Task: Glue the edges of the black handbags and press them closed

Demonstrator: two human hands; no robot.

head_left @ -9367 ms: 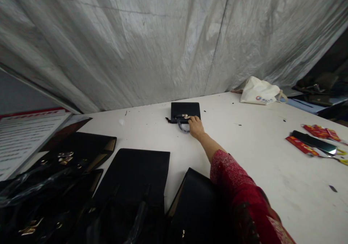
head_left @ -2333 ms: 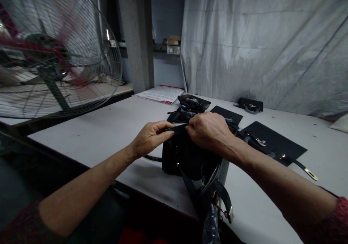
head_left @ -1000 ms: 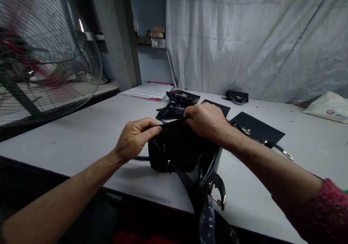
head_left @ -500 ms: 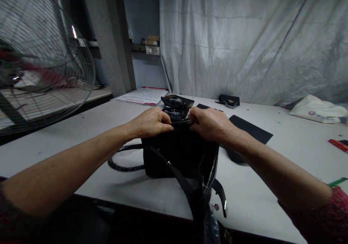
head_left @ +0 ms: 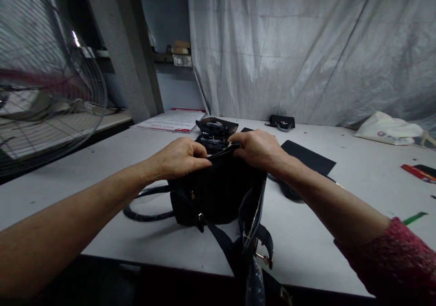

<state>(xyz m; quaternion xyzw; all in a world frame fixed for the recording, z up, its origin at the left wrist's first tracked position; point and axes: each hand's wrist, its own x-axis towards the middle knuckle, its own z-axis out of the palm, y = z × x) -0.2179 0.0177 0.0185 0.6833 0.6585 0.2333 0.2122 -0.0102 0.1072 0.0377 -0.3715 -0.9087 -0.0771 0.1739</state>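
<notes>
A black handbag (head_left: 214,192) stands upright near the front edge of a white table (head_left: 340,224). My left hand (head_left: 180,158) is closed on the bag's top edge at the left. My right hand (head_left: 259,149) grips the same top edge at the right, fingers curled over it. A black strap (head_left: 225,244) with a metal buckle hangs from the bag over the table edge. A handle loop (head_left: 146,206) lies on the table to the bag's left.
Behind the bag lie more black bags (head_left: 214,131), flat black panels (head_left: 306,158) and a small black pouch (head_left: 281,122). A white cloth bag (head_left: 388,131) sits far right, with red items (head_left: 417,172) nearby. A caged fan (head_left: 44,92) spins at the left. A printed sheet (head_left: 170,120) lies far left.
My hands have drawn closer together on the bag's top edge over the last second. The view has shifted a little to the right.
</notes>
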